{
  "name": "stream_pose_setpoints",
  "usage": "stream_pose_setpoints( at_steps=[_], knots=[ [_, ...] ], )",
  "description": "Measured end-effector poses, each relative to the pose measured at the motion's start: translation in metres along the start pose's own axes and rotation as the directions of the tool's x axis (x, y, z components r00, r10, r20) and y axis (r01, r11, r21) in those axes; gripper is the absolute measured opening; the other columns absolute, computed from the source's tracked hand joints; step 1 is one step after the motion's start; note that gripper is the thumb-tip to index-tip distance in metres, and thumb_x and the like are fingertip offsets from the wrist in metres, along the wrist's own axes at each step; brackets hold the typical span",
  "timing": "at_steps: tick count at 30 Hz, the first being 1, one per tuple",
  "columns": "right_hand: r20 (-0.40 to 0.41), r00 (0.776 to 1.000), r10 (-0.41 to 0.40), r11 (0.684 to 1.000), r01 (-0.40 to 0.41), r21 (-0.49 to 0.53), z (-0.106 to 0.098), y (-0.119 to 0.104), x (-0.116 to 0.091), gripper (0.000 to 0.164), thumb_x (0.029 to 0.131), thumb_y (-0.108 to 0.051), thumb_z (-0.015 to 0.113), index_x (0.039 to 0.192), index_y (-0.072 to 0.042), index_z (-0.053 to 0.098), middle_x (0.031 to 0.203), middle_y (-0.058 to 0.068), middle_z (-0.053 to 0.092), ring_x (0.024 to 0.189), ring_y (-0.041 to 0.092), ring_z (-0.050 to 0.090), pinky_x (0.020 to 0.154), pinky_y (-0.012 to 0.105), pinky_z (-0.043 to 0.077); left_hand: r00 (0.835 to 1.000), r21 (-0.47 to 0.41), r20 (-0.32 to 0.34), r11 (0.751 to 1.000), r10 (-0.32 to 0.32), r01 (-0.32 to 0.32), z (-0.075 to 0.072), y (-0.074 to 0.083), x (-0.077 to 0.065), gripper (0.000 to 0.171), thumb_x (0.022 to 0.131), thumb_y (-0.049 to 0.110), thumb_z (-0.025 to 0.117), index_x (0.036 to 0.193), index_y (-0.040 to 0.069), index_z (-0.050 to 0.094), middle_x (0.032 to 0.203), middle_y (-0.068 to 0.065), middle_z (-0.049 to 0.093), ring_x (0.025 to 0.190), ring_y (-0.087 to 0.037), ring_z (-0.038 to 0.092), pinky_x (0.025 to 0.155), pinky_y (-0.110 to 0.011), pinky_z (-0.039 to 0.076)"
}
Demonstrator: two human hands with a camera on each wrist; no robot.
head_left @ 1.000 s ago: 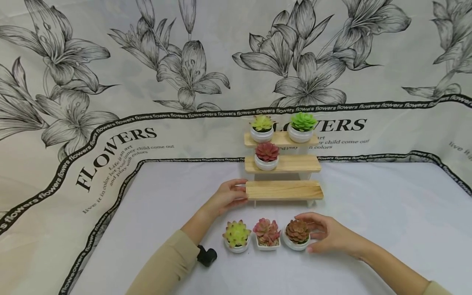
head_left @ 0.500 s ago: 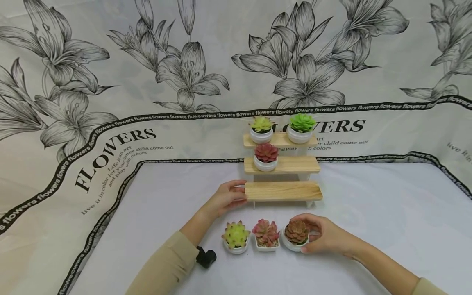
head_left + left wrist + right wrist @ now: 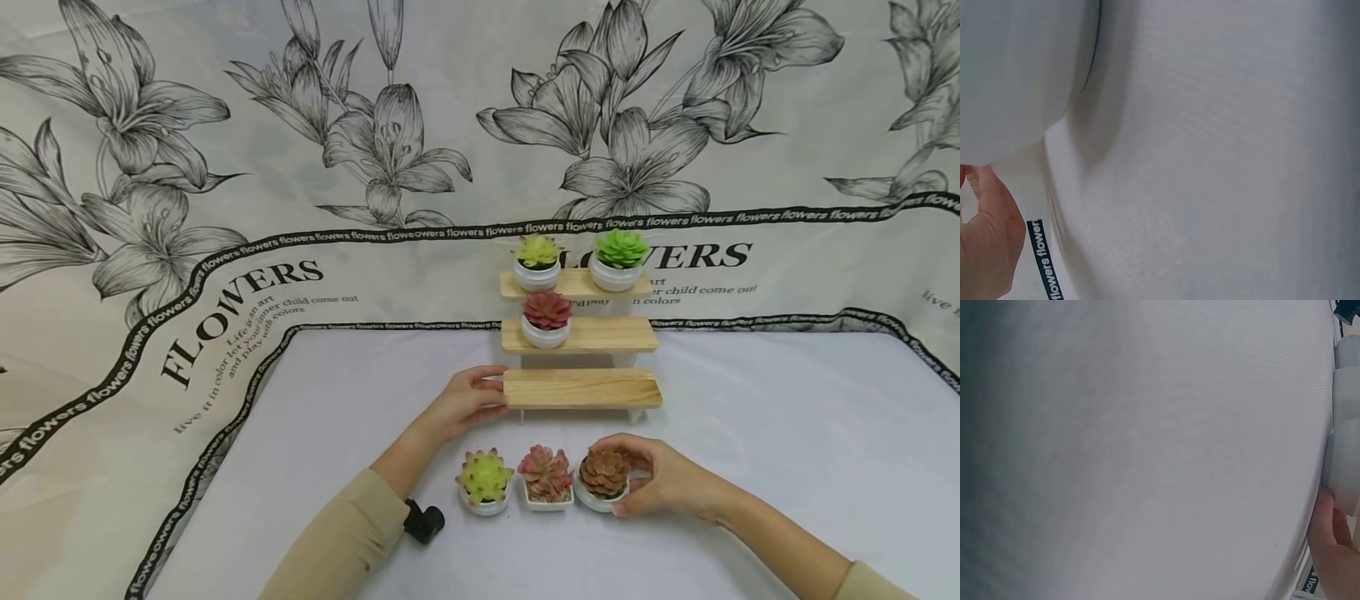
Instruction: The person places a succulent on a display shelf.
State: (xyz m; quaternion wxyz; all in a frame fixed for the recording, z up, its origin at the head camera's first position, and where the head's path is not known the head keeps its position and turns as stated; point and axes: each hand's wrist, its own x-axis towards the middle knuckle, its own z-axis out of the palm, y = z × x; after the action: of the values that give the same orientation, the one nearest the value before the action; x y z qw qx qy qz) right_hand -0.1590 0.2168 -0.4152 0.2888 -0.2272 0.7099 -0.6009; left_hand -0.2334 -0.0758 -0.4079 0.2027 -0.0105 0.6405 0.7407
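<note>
A stepped plant stand (image 3: 582, 388) with three wooden shelves stands in the head view. My left hand (image 3: 468, 402) holds the left end of its lowest shelf, fingers wrapped at the edge. In front of the stand, my right hand (image 3: 660, 479) grips a brown succulent (image 3: 604, 473) in a round white pot, thumb at the near side and fingers behind. Next to it stand a pink succulent (image 3: 547, 475) in a square white pot and a yellow-green succulent (image 3: 485, 477) with red tips. In the right wrist view, my right thumb touches a white pot (image 3: 1342, 465).
On the top shelf stand a yellow succulent (image 3: 537, 252) and a bright green succulent (image 3: 619, 250). A dark red succulent (image 3: 547, 310) sits on the left of the middle shelf. A black device (image 3: 424, 522) sits by the left sleeve. Behind hangs a flower-printed cloth (image 3: 420, 275).
My right hand has moved slightly left and closed its thumb and fingers round the brown succulent's pot. My left hand has stayed at the lowest shelf's end.
</note>
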Motion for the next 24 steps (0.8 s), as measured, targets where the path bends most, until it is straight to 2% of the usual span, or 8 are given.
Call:
stream_pose_setpoints(
  at_steps=[17,24],
  knots=[
    [-0.027,1.0,0.01,0.998,-0.012,-0.064,-0.0019,-0.0039,0.0003,0.067,0.073,-0.002,0.075,0.132,0.005,0.043,0.12,0.012,0.055,0.105,0.018,0.054,0.085,0.03,0.051,1.0,0.004,-0.01,1.0,-0.012,0.012,0.0006,-0.0005,-0.0004,0.05,0.084,-0.012,0.055,0.132,-0.001,0.047,0.103,-0.012,0.056,0.081,-0.015,0.059,0.081,-0.031,0.055],
    [-0.087,0.996,0.024,0.993,-0.034,-0.109,-0.0051,-0.0085,-0.0012,0.069,0.072,-0.004,0.077,0.132,0.004,0.043,0.12,0.013,0.054,0.105,0.016,0.053,0.085,0.029,0.051,1.0,0.004,-0.009,1.0,-0.022,0.022,0.0005,0.0009,0.0009,0.051,0.084,-0.012,0.055,0.133,0.0,0.048,0.107,-0.015,0.055,0.083,-0.016,0.059,0.083,-0.032,0.054]
  ],
)
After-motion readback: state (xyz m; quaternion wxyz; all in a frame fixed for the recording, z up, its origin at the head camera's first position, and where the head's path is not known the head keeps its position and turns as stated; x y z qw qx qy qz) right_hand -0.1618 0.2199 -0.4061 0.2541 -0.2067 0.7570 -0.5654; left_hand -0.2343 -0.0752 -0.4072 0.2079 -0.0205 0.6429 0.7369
